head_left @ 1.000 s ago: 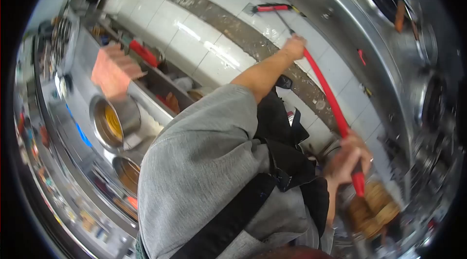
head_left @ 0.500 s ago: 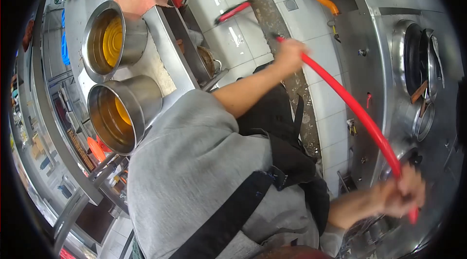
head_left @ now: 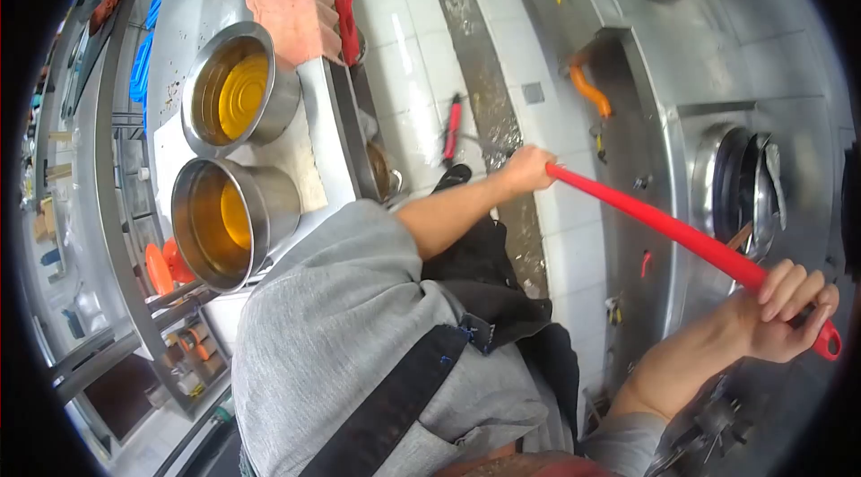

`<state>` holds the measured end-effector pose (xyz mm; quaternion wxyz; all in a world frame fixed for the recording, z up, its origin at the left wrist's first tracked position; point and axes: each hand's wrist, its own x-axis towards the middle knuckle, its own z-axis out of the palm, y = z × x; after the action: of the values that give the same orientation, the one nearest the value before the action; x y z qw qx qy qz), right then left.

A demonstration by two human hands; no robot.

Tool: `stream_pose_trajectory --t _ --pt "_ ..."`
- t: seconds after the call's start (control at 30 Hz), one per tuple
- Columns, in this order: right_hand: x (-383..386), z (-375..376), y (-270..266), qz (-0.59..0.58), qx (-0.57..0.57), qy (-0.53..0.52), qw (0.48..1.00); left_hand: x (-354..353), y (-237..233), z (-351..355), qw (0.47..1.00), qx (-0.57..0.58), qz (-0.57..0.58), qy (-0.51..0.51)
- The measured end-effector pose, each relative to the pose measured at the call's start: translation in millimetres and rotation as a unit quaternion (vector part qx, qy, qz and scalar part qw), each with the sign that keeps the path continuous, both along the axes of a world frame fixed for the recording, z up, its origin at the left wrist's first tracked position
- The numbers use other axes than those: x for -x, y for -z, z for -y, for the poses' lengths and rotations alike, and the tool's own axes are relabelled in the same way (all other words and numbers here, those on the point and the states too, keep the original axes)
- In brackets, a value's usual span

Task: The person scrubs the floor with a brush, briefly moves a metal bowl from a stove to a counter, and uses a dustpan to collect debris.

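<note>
A floor squeegee has a long red handle (head_left: 655,221) that runs from upper left to lower right. Its narrow red and black head (head_left: 453,127) rests on the wet tiles near my foot. My left hand (head_left: 527,169) is closed round the handle partway down. Near the top end, by the hanging hole, my right hand (head_left: 789,311) grips the same handle with its fingers wrapped over it. Between my left hand and the head, the shaft is thin and hard to make out.
On the left counter stand two metal pots (head_left: 280,109) (head_left: 278,208) with yellow-brown liquid, beside a folded pink cloth (head_left: 294,11). A dark drain channel (head_left: 484,87) crosses the floor. To the right is a steel stove (head_left: 744,82) with woks and an orange pipe (head_left: 587,87).
The squeegee head has come closer to my feet and turned lengthwise. My right hand has moved up and rightward, my left hand lower in view. The camera view has shifted too.
</note>
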<state>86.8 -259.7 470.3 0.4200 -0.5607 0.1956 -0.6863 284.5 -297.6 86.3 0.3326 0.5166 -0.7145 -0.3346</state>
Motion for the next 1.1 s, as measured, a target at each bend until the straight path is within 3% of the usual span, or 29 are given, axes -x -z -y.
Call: stream_pose_trajectory --t 0.07,0.1,0.2,0.23,0.4,0.57,0.63,0.7,0.77,0.87,0.93,0.97,1.0,1.03,1.1 --pt "-7 16 -18 0.005 0.009 0.094 0.996 -11 -14 -2 0.995 -0.011 -0.037 -0.093" --pt "-23 27 -24 0.029 -0.054 0.106 0.992 -20 -5 1 0.988 -0.01 -0.056 -0.145" --pt "-106 67 5 0.0 -0.141 0.028 0.99 -66 22 21 0.959 -0.035 -0.093 -0.266" --pt "-131 76 21 0.019 -0.105 -0.054 0.993 -82 38 36 0.956 -0.027 -0.099 -0.274" --pt "-208 119 46 -0.09 -0.036 -0.2 0.975 -149 74 131 0.938 0.013 -0.126 -0.322" --pt "-264 201 72 -0.196 0.049 -0.252 0.946 -211 94 245 0.919 0.069 -0.123 -0.367" --pt "-279 236 69 -0.212 0.068 -0.267 0.938 -231 76 281 0.931 0.018 -0.173 -0.321" --pt "-282 276 41 -0.09 0.103 -0.176 0.975 -232 51 312 0.924 0.096 -0.133 -0.344" --pt "-268 331 -12 -0.067 0.138 -0.271 0.95 -238 0 326 0.908 0.15 -0.143 -0.365" --pt "-258 413 -55 -0.04 0.11 -0.278 0.953 -254 -33 336 0.942 0.095 -0.129 -0.294" --pt "-286 451 -41 0.026 -0.059 -0.202 0.977 -271 -37 339 0.957 -0.069 -0.068 -0.273" --pt "-310 467 -22 0.078 -0.143 -0.182 0.97 -279 -13 342 0.952 -0.083 -0.044 -0.29" --pt "-350 471 -3 0.028 -0.15 -0.021 0.988 -287 23 343 0.947 -0.097 -0.019 -0.306" --pt "-375 476 21 -0.004 -0.16 0.024 0.987 -297 45 340 0.937 -0.14 -0.004 -0.32" --pt "-391 484 46 0.0 -0.14 -0.055 0.989 -315 63 349 0.925 -0.18 0.014 -0.335"
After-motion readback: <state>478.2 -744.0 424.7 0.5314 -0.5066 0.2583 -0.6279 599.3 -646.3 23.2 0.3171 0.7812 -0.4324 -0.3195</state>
